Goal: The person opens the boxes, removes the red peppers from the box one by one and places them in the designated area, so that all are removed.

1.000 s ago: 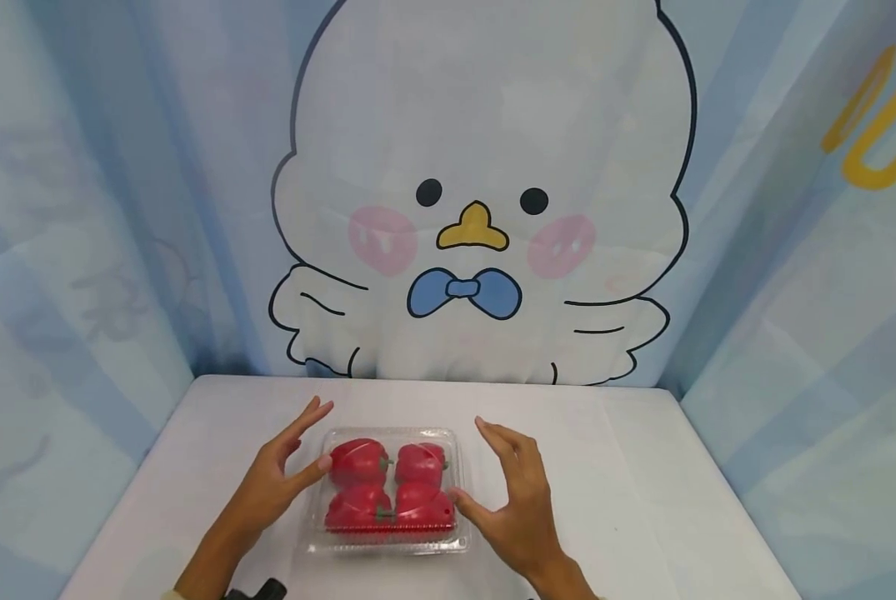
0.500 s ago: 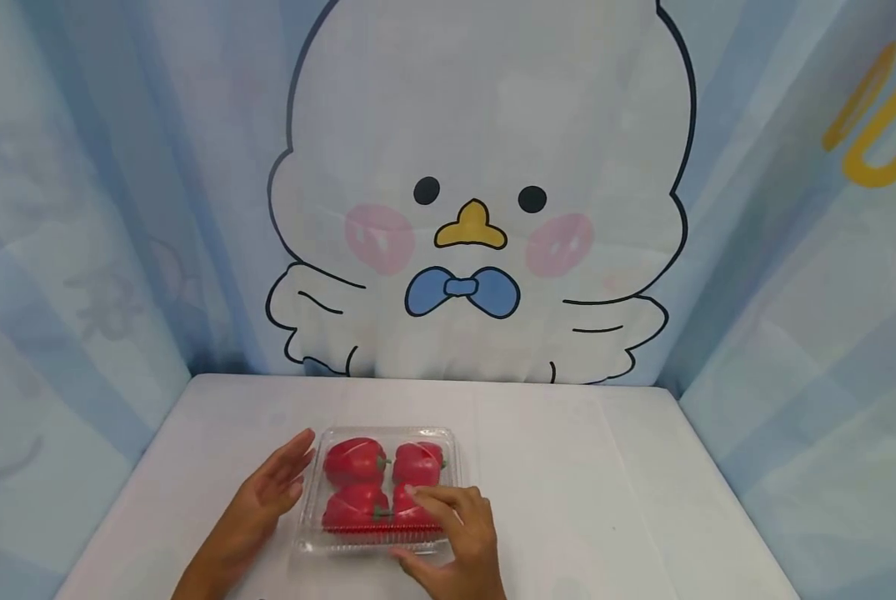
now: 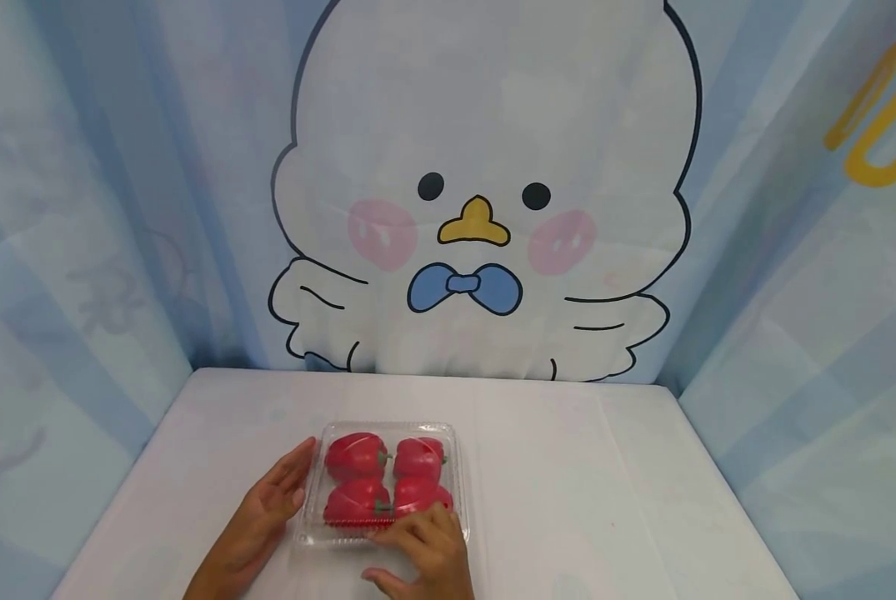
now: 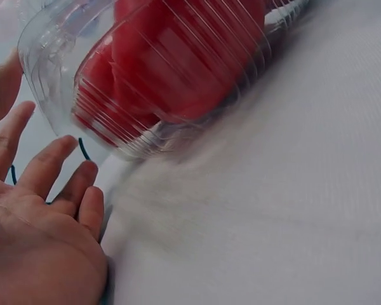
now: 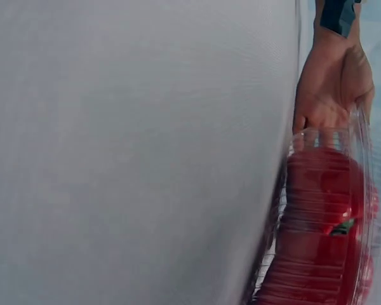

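Observation:
A clear plastic clamshell box (image 3: pixel 327 537), lid down, lies flat on the white table with several red bell peppers (image 3: pixel 356 457) inside, green stems showing. My left hand (image 3: pixel 263 508) stands along the box's left side, fingers extended, fingertips right at its wall; the left wrist view shows the palm (image 4: pixel 38 254) facing it. Over the front right corner of the box is my right hand (image 3: pixel 428 546), fingers bent across the front rim and thumb held apart below. It overlaps the lower right pepper. The right wrist view does not show the right hand.
The white tabletop (image 3: pixel 583 483) extends around the box. Behind the table's back edge hangs a pale blue curtain (image 3: pixel 215 208) with a large cartoon bird; more curtain closes in both sides.
The right hand has moved from the box's right side, down and left, to its front edge. The left hand has lowered slightly beside the left wall. The box stays nearly in place.

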Tool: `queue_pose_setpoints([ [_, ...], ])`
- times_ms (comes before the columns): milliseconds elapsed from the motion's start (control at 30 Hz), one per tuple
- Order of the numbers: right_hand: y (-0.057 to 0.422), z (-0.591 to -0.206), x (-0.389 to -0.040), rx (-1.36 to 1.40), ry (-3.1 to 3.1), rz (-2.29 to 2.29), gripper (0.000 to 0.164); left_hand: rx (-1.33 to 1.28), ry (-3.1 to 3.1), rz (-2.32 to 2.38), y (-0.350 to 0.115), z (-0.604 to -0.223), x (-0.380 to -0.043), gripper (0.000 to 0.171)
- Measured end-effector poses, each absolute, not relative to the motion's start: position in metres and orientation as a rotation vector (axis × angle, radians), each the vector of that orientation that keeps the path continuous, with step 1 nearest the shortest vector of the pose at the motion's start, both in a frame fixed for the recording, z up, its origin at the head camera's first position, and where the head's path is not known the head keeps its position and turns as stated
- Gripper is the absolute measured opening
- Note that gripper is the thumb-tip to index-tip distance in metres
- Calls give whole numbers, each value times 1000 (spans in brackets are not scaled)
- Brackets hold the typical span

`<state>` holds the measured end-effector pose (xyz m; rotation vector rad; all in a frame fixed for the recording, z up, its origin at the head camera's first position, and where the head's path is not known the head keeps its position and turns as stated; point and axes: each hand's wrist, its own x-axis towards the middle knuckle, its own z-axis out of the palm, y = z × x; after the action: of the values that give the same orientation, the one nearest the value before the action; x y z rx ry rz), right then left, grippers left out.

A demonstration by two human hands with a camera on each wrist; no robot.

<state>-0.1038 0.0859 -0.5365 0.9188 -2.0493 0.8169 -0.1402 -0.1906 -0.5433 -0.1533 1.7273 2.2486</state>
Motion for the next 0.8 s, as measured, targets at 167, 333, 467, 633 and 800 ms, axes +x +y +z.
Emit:
queue_pose_setpoints([
  [167,84,-537,-104,882,-2091,763,37,-124,1732,2234,-191,-544,-138,71],
  [333,81,-537,-104,822,-2140,697,38,-83,1724,2252,-191,-545,-139,67],
  [467,78,-537,-106,791,-2141,616,36,-95,1720,2255,-191,-544,-140,67],
  [633,75,-536,-107,758,-2143,567,36,-100,1708,2255,-191,-544,-139,69],
  [800,73,-533,-106,728,-2177,556,36,-77,1717,2252,-192,-544,-139,70],
])
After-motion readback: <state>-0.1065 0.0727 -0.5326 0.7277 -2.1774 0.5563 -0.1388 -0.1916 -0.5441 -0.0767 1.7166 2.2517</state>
